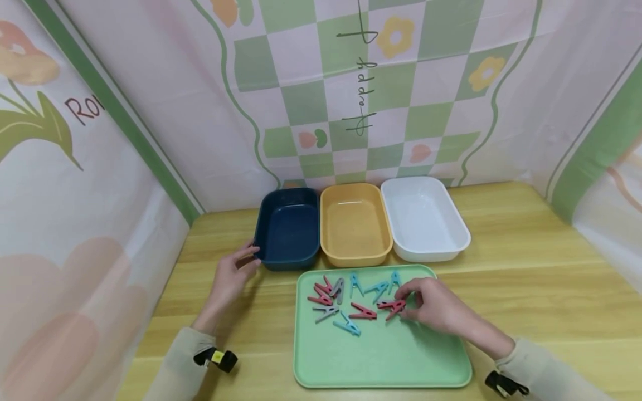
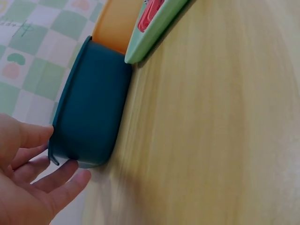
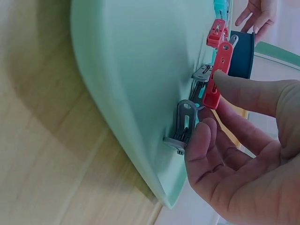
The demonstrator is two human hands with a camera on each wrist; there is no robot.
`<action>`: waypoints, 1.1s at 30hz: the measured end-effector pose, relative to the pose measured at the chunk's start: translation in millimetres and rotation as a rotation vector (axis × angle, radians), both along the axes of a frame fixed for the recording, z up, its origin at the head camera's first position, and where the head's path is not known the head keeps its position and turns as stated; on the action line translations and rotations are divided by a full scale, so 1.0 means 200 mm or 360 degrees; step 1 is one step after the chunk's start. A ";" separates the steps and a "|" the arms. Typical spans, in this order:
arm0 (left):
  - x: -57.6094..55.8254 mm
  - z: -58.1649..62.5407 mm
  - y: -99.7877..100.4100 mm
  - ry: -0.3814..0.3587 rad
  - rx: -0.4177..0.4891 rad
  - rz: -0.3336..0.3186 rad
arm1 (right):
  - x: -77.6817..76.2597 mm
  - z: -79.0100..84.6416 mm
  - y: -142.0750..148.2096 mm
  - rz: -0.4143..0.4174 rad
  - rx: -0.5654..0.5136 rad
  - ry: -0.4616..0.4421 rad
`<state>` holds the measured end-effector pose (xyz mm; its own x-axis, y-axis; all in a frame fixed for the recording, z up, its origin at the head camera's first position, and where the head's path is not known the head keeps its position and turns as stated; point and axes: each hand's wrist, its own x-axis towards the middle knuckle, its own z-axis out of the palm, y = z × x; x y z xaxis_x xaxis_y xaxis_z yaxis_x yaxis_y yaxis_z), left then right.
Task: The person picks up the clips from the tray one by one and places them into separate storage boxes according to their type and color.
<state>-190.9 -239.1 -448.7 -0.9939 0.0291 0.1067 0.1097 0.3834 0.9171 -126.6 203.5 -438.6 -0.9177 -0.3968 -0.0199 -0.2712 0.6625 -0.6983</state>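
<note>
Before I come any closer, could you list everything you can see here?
Green tray: one, green, on the table
Table: one, wood-toned, below everything
Dark blue bin: one, back row, left
Yellow bin: one, back row, middle
White bin: one, back row, right
Loose red clips: at least three, red, on tray
Blue clips: four, light blue, on tray
Grey clips: at least two, grey, on tray
Printed backdrop: count unclear, white-green-pink, behind
Sleeves: two, beige, forearms
Left hand: one, touching dark blue bin
Right hand: one, pinching red clip
</note>
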 end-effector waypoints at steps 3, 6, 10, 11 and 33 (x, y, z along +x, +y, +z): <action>0.00 0.00 0.00 0.0002 0.0029 0.0029 | 0.00 0.00 0.00 -0.0009 -0.0003 0.0003; 0.00 -0.01 0.00 -0.0017 0.0062 0.0053 | 0.01 -0.01 0.00 -0.0019 -0.0001 0.0001; 0.01 -0.02 -0.01 -0.0023 0.0069 0.0066 | 0.00 -0.01 0.00 -0.0036 0.0012 -0.0006; 0.01 -0.02 -0.01 -0.0020 0.0066 0.0069 | 0.00 -0.01 0.00 -0.0040 0.0020 -0.0005; 0.00 -0.06 -0.02 0.0070 0.0173 0.0077 | 0.01 -0.04 -0.02 -0.0077 0.0053 -0.0008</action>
<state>-191.1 -242.8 -460.2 -0.9881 -0.0332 0.1504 0.1347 0.2879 0.9481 -125.3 199.8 -446.6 -0.9356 -0.3510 -0.0372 -0.2349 0.6978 -0.6767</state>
